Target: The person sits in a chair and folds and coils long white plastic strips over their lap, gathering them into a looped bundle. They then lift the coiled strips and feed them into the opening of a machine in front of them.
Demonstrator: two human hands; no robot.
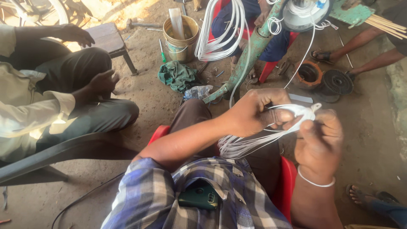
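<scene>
Here, I go from big to small.
Ground: bare dirt [140, 91] carries everything.
Bucket: a yellow bucket [181, 36] near the top edge holds a white strip.
Hands: my left hand [254, 111] and right hand [318, 140] both pinch the white wire bundle [263, 138] above my lap.
Advice: I judge that steady tension keeps the strands together.

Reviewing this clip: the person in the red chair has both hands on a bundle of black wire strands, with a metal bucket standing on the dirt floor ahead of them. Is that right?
Not quite: the wire bundle is white, not black, as the head view shows. The rest holds: the left hand and right hand both grip it, the person sits in a red chair, and a metal bucket stands on the dirt floor ahead.
</scene>
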